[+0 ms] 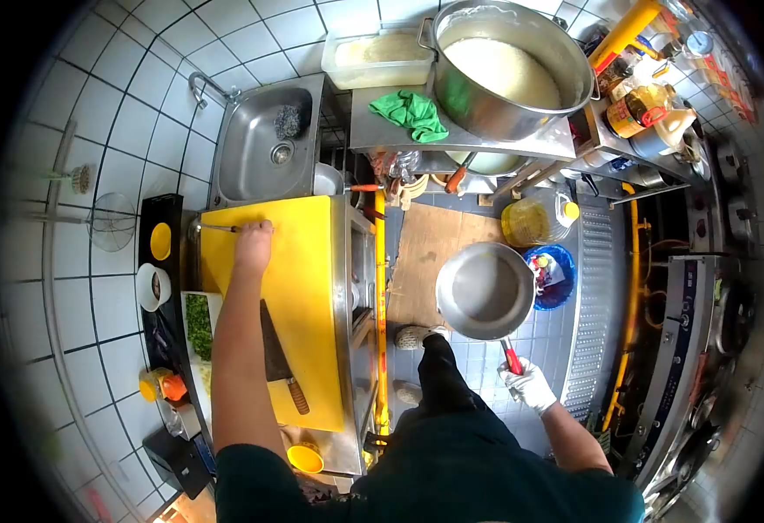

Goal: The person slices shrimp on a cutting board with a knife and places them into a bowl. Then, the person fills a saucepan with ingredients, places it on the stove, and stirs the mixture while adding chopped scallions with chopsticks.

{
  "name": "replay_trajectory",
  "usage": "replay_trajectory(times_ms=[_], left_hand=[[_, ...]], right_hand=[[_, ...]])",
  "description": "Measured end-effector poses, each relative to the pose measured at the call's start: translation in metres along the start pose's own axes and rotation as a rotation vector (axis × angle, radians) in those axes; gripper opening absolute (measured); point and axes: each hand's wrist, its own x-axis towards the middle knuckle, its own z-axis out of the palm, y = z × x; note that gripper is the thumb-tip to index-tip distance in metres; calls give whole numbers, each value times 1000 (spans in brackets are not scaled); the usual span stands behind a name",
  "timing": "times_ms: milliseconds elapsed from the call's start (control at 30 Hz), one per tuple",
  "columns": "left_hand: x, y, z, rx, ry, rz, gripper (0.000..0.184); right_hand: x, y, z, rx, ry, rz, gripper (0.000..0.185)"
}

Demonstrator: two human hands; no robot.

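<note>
My left hand (254,247), bare, is closed on the thin metal handle of what looks like a ladle (216,227). Its rounded end is at the far left edge of the yellow cutting board (308,261). A cleaver (275,349) with a brown wooden handle lies on the board, partly covered by my left forearm. My right hand (530,388), in a white glove, grips the red handle of a grey frying pan (485,292). The pan is above the floor, its inside facing up with no food visible, and it partly overlaps a blue bin (560,295) in view.
A sink (255,166) with a scouring pad is beyond the board. A large pot (508,122) of pale contents and a green cloth (410,115) stand on the steel counter. An oil jug (530,222) is on the floor. Stoves (674,349) line the right; chopped greens (199,324) sit left.
</note>
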Motion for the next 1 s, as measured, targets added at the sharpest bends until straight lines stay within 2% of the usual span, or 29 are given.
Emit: replay_trajectory(times_ms=[100,167,233,267,300,367,433,533,633,767,800,933,1000], left_hand=[[-34,-7,-8,-77,321,166,23],[-69,6,-28,-179,498,201,26],[-122,36,-64,-260,576,265,29],[-163,55,-103,-357,647,270,30],[-195,79,-128,-558,820,209,25],[-266,114,-155,-1019,946,88,22],[-329,129,-155,-1248,982,-62,22],[-403,145,-147,-1869,1022,-661,20],[-472,157,-133,-2172,1424,-880,22],[-590,185,-111,-2180,1517,-1070,33],[-617,197,-101,-2215,1475,-1117,44],[-723,271,-89,-2019,1471,-1286,53],[-793,317,-63,-1621,1512,-1426,45]], right_hand=[[7,-32,17,76,-112,-14,14],[17,-50,35,-33,-105,-47,14],[23,-73,58,-95,-135,-80,13],[20,-89,77,-201,-123,-105,9],[19,-99,92,-232,-141,-136,8],[15,-115,127,-305,-209,-205,8],[-2,-121,171,-334,-341,-284,10],[-42,-110,239,-490,-524,-344,13],[-79,-87,275,-581,-735,-348,12],[-122,-37,313,-699,-1008,-236,11],[-140,-26,323,-744,-1052,-205,11],[-190,35,326,-866,-1201,-166,12],[-214,72,323,-919,-1264,-174,13]])
